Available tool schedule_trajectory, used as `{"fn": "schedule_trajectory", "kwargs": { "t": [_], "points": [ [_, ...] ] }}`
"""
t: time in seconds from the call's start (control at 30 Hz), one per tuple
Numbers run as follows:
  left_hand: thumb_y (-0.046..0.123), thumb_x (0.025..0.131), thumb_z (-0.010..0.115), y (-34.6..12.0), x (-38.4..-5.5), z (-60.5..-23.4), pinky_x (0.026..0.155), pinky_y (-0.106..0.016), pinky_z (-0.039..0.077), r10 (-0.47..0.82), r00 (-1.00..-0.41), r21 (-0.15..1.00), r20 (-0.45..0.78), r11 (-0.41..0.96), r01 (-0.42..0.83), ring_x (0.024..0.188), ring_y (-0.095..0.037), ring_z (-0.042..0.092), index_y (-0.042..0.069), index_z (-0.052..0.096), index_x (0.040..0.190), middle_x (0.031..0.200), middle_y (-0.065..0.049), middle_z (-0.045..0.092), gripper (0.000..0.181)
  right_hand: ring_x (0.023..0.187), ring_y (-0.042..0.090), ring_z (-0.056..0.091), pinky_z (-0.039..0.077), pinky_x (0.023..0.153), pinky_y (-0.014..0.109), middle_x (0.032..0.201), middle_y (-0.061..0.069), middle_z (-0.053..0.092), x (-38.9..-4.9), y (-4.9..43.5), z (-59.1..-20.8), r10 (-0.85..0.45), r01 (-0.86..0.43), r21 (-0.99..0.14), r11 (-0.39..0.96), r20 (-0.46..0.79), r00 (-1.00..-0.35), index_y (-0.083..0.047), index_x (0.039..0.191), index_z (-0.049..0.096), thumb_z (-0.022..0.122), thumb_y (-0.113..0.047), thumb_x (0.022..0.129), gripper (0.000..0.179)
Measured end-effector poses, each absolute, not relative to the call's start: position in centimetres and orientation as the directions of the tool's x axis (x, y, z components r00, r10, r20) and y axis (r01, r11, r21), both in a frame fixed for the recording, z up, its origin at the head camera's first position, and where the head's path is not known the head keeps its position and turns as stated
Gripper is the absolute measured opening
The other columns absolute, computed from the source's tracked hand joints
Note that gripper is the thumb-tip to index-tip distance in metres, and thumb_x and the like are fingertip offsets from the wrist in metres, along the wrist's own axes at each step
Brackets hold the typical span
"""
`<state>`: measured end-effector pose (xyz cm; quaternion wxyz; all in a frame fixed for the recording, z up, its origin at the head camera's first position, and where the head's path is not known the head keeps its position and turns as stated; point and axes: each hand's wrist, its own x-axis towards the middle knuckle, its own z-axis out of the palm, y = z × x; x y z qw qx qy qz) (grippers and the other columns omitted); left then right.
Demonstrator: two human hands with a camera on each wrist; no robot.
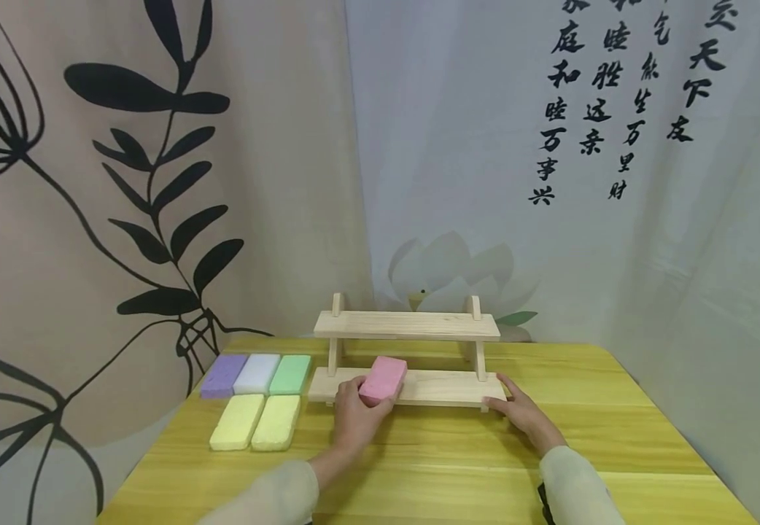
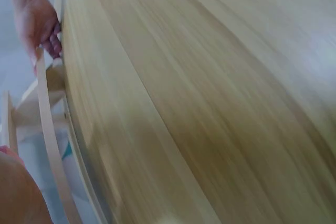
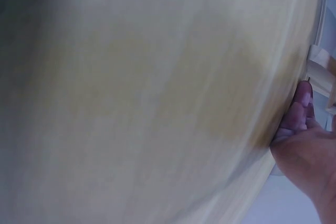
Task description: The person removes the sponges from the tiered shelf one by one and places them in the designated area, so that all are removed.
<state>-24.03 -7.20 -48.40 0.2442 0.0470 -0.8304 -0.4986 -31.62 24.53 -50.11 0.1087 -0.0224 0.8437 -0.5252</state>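
My left hand (image 1: pixel 358 421) grips a pink sponge (image 1: pixel 385 378), a rectangular block held tilted over the front of the lower board of a pale wooden two-tier shelf (image 1: pixel 452 388). At the right end of that same board my right hand (image 1: pixel 526 412) holds the corner between thumb and fingers. In the left wrist view the right hand (image 2: pixel 38 24) shows at the shelf's end, while only part of the left hand (image 2: pixel 21 195) appears at the lower left. The right wrist view has the right hand (image 3: pixel 307 142) at its right edge beside the shelf.
Left of the shelf lie a purple sponge (image 1: pixel 224 375), a white one (image 1: pixel 257 374) and a green one (image 1: pixel 290 374) in a row, with two yellow sponges (image 1: pixel 237 423) in front. All stand on a wood-grain table (image 1: pixel 446 467). A printed curtain (image 1: pixel 288 182) hangs behind.
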Motion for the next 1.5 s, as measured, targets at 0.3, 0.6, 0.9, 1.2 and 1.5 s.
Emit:
{"fn": "schedule_trajectory", "kwargs": {
  "t": [0.3, 0.6, 0.9, 1.2, 1.5],
  "points": [
    [0.028, 0.076, 0.085, -10.7, -23.5, -48.1, 0.088, -0.04, 0.042, -0.332, -0.879, 0.866, 0.343, 0.473, 0.159, 0.103, -0.027, 0.05, -0.003, 0.058, 0.12, 0.114, -0.015, 0.053, 0.06, 0.128, 0.053, 0.039, 0.033, 0.101, 0.067, 0.144, 0.04, 0.033, -32.2, 25.3, -51.0, -0.172, 0.072, -0.899, 0.433, -0.161, -0.972, -0.016, 0.16, 0.015, 0.071, -0.055, 0.085, 0.101],
    [0.027, 0.08, 0.082, -14.3, -22.8, -48.0, 0.09, -0.043, 0.045, -0.324, -0.887, 0.863, 0.33, 0.485, 0.144, 0.107, -0.029, 0.051, -0.005, 0.056, 0.125, 0.118, -0.018, 0.053, 0.061, 0.128, 0.054, 0.038, 0.03, 0.102, 0.068, 0.144, 0.041, 0.032, -31.7, 25.0, -50.6, -0.18, 0.049, -0.893, 0.447, -0.144, -0.973, -0.014, 0.159, 0.014, 0.067, -0.053, 0.089, 0.096],
    [0.023, 0.082, 0.08, -18.1, -22.4, -47.3, 0.091, -0.042, 0.043, -0.344, -0.895, 0.864, 0.284, 0.496, 0.083, 0.109, -0.031, 0.05, -0.008, 0.051, 0.132, 0.123, -0.021, 0.05, 0.066, 0.132, 0.053, 0.036, 0.028, 0.105, 0.068, 0.147, 0.039, 0.031, -31.4, 24.7, -50.1, -0.152, 0.072, -0.891, 0.448, -0.155, -0.976, -0.012, 0.159, 0.015, 0.067, -0.044, 0.092, 0.09],
    [0.029, 0.083, 0.08, -21.4, -21.9, -47.4, 0.09, -0.044, 0.041, -0.36, -0.885, 0.844, 0.296, 0.532, 0.067, 0.107, -0.031, 0.048, -0.009, 0.049, 0.132, 0.121, -0.021, 0.05, 0.069, 0.132, 0.053, 0.036, 0.028, 0.105, 0.068, 0.147, 0.039, 0.03, -31.3, 24.6, -50.0, -0.146, 0.073, -0.885, 0.46, -0.156, -0.977, -0.013, 0.159, 0.015, 0.067, -0.047, 0.091, 0.092],
    [0.024, 0.084, 0.078, -24.7, -21.2, -47.6, 0.088, -0.044, 0.039, -0.4, -0.867, 0.841, 0.296, 0.54, 0.038, 0.108, -0.032, 0.046, -0.008, 0.049, 0.134, 0.122, -0.022, 0.049, 0.066, 0.132, 0.052, 0.037, 0.028, 0.106, 0.067, 0.147, 0.039, 0.031, -31.3, 24.6, -50.0, -0.147, 0.071, -0.881, 0.467, -0.156, -0.977, -0.013, 0.159, 0.013, 0.065, -0.048, 0.092, 0.092]
  ]
}}
